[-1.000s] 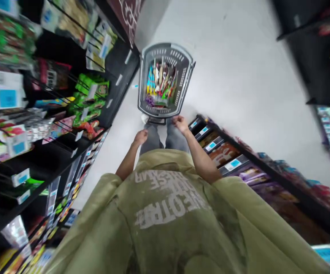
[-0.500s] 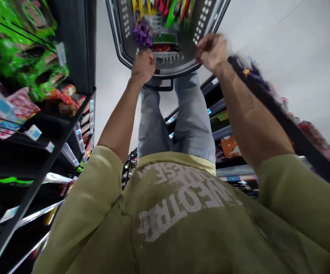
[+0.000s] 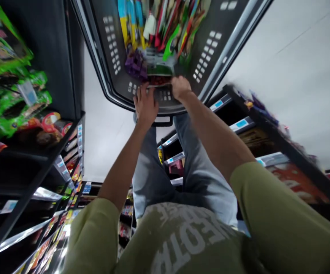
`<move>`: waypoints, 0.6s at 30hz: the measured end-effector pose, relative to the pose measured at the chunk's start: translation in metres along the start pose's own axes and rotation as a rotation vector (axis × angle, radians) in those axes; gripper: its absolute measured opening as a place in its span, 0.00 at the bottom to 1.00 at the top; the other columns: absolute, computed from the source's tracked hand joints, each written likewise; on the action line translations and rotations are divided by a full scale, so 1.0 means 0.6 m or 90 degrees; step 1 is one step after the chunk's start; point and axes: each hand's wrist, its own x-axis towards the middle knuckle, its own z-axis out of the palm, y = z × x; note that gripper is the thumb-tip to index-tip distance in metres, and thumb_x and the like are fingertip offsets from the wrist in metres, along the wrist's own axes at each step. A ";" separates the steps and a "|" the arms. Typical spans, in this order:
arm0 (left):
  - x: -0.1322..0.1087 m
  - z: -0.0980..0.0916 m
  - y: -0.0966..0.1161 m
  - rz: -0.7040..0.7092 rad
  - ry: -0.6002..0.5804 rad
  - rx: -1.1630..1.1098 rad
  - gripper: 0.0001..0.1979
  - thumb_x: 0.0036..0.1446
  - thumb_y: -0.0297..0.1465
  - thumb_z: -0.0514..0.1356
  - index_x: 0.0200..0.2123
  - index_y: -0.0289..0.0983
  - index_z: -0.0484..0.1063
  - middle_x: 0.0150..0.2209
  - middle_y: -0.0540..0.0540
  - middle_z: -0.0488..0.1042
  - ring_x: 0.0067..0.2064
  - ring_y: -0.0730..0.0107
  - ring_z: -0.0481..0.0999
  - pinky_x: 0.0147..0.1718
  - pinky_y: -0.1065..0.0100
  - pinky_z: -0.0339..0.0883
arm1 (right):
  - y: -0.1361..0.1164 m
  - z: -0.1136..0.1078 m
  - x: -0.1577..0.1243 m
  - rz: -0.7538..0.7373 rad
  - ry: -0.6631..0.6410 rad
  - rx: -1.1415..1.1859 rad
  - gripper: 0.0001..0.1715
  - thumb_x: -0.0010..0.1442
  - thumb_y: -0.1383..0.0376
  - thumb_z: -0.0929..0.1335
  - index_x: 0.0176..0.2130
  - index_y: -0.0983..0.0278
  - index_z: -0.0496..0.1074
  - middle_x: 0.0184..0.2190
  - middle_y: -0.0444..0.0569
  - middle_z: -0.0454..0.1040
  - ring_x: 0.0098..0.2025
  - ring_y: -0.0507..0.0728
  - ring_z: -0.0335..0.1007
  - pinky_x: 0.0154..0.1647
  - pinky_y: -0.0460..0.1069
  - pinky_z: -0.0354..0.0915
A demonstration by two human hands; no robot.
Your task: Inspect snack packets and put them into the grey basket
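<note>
Near the rear wall of a dark shopping basket [image 3: 182, 99], both my hands reach in over the rim. My right hand [image 3: 181, 87] is closed at the right end of a pack with red contents and a pale edge [image 3: 161, 81]; its fingertips are hidden. My left hand [image 3: 146, 104] has its fingers apart, with the tips at the pack's left end. Just beyond lie a purple packet [image 3: 136, 64] and a green-labelled pack [image 3: 161, 70]. Several upright colourful packets [image 3: 165, 26] fill the far part of the basket, slightly blurred.
To the left stand dark shelves [image 3: 76, 57] with green bags [image 3: 8, 106] of goods. Another shelf unit [image 3: 239, 125] runs along the right, with packets on its top. Pale floor [image 3: 296, 45] shows to the right of the basket. My legs are right behind the basket.
My right hand has moved from the basket's right rim inward to the red pack. My left hand has moved inside the rear wall, its fingers spreading. The basket appears nearer and larger.
</note>
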 end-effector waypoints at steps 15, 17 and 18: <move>0.005 -0.106 0.018 0.113 -0.130 0.083 0.12 0.59 0.25 0.55 0.40 0.36 0.78 0.40 0.39 0.80 0.47 0.48 0.77 0.50 0.49 0.68 | -0.129 -0.183 -0.105 -0.238 -0.301 -0.316 0.10 0.63 0.63 0.68 0.33 0.65 0.77 0.29 0.53 0.75 0.39 0.62 0.72 0.45 0.55 0.63; 0.002 -0.122 0.017 0.124 -0.078 -0.036 0.11 0.59 0.28 0.58 0.43 0.37 0.77 0.41 0.42 0.80 0.47 0.53 0.78 0.52 0.53 0.68 | -0.143 -0.209 -0.104 -0.241 -0.287 -0.286 0.10 0.63 0.61 0.68 0.35 0.65 0.78 0.29 0.52 0.75 0.39 0.62 0.71 0.45 0.54 0.63; 0.002 -0.128 0.014 0.124 -0.044 -0.105 0.11 0.58 0.30 0.60 0.45 0.37 0.76 0.42 0.44 0.80 0.47 0.57 0.78 0.53 0.56 0.68 | -0.150 -0.222 -0.105 -0.243 -0.273 -0.255 0.11 0.63 0.60 0.69 0.36 0.65 0.77 0.29 0.51 0.75 0.39 0.61 0.71 0.46 0.54 0.63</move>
